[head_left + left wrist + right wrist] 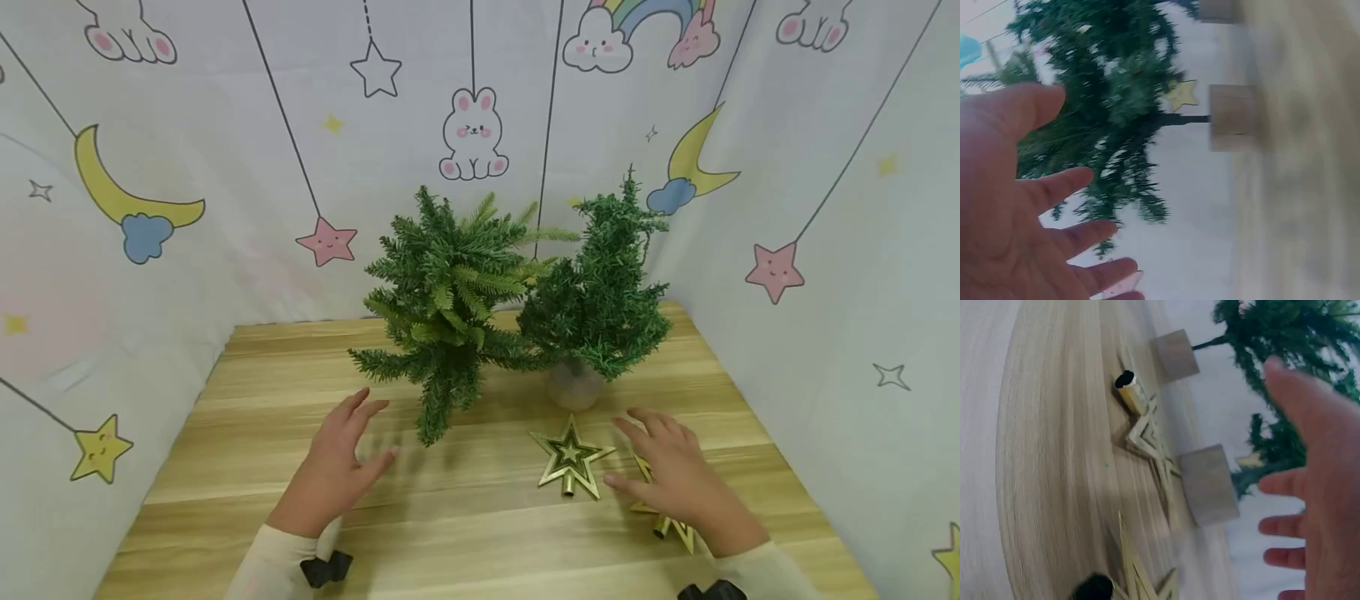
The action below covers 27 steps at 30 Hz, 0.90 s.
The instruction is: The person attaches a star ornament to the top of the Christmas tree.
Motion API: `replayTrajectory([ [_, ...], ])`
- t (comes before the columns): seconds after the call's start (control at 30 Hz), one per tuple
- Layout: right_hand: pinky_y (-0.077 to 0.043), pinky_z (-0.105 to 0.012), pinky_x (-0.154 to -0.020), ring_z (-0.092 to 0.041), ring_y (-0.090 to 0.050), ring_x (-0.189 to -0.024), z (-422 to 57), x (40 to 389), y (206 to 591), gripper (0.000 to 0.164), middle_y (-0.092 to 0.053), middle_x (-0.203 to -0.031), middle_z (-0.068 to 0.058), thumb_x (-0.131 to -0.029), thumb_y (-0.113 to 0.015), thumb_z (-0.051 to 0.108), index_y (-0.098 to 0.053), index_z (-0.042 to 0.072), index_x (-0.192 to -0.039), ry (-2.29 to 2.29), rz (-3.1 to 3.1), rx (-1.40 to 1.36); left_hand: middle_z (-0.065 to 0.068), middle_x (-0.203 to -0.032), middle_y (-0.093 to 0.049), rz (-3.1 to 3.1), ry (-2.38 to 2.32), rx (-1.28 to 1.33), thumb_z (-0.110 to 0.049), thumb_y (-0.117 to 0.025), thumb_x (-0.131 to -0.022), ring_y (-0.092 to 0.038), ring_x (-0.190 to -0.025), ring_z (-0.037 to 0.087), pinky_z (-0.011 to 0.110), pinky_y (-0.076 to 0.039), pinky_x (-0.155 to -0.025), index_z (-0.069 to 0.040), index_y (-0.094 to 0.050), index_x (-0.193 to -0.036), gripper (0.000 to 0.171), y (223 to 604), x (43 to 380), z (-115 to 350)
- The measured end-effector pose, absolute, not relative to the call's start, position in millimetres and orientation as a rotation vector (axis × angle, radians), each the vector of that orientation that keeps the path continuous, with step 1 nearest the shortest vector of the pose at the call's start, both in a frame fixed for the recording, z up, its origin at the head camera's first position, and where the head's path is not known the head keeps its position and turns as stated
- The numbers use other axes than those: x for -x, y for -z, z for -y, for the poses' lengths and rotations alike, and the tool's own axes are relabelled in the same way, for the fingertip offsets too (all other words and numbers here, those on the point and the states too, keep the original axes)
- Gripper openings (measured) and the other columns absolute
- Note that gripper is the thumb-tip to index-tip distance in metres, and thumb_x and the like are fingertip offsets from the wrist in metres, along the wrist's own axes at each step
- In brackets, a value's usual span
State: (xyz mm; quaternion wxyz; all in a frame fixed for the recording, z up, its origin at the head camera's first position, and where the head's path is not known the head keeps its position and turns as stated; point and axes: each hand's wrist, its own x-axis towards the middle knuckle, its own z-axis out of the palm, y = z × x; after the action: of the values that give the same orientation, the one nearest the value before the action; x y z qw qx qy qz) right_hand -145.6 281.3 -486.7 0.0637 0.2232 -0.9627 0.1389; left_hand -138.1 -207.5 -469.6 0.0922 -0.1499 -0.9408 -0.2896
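Two small artificial Christmas trees stand side by side on the table. The left tree [450,300] is fuller, with some lighter green sprigs; the right tree [600,292] is slimmer. Each has a round wooden base, and the left tree's base [1232,119] shows in the left wrist view. My left hand [337,467] hovers left of the left tree, fingers spread, holding nothing. Over a gold star tree topper [686,532] is my right hand [671,471], fingers apart and nothing in them; it partly hides that star. Another gold star topper [570,454] lies before the right tree's base [574,386].
The wood-grain table [285,375] is bordered by a white cloth backdrop [225,167] at the back and both sides, printed with moons, stars and rabbits. Wood tabletop shows in front and at left. Dark wrist mounts [327,569] sit on both sleeves.
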Motion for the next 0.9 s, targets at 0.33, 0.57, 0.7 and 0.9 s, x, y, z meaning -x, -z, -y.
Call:
replayTrajectory([
  [0.33, -0.044, -0.070, -0.093, -0.045, -0.060, -0.117, -256, 163, 508, 0.091, -0.064, -0.132, -0.020, -0.080, -0.074, 0.073, -0.065, 0.004, -0.138, -0.399, 3.108, -0.398, -0.005, -0.089, -0.071, 2.337, 1.063, 0.455, -0.017, -0.069, -0.101, -0.064, -0.077, 0.008, 0.022, -0.053, -0.066, -0.012, -0.077, -0.105, 0.010, 392, 180, 204],
  [0.57, -0.040, -0.069, -0.093, -0.042, -0.056, -0.117, -244, 162, 516, 0.101, -0.060, -0.128, -0.016, -0.064, -0.078, 0.084, -0.068, 0.011, -0.133, -0.339, 3.205, -0.280, 0.003, -0.090, -0.067, 2.041, 1.087, 0.475, -0.011, -0.068, -0.099, -0.058, -0.085, 0.012, 0.022, -0.048, -0.073, -0.006, -0.074, -0.095, 0.009, 341, 212, 195],
  [0.7, -0.039, -0.065, -0.091, -0.039, -0.055, -0.113, -243, 164, 520, 0.093, -0.060, -0.121, -0.013, -0.060, -0.084, 0.080, -0.068, 0.014, -0.124, -0.404, 3.213, -0.238, 0.004, -0.105, -0.069, 1.999, 1.162, 0.440, -0.016, -0.067, -0.099, -0.061, -0.095, 0.016, 0.025, -0.050, -0.079, -0.006, -0.075, -0.103, 0.013, 318, 228, 190],
  [0.9, -0.039, -0.057, -0.087, -0.033, -0.058, -0.104, -241, 167, 523, 0.096, -0.063, -0.115, -0.008, -0.053, -0.091, 0.075, -0.060, 0.012, -0.118, -0.594, 3.231, -0.148, 0.004, -0.128, -0.066, 2.295, 1.312, 0.385, -0.036, -0.065, -0.102, -0.063, -0.114, 0.022, 0.043, -0.050, -0.094, -0.015, -0.070, -0.130, 0.035, 291, 245, 182],
])
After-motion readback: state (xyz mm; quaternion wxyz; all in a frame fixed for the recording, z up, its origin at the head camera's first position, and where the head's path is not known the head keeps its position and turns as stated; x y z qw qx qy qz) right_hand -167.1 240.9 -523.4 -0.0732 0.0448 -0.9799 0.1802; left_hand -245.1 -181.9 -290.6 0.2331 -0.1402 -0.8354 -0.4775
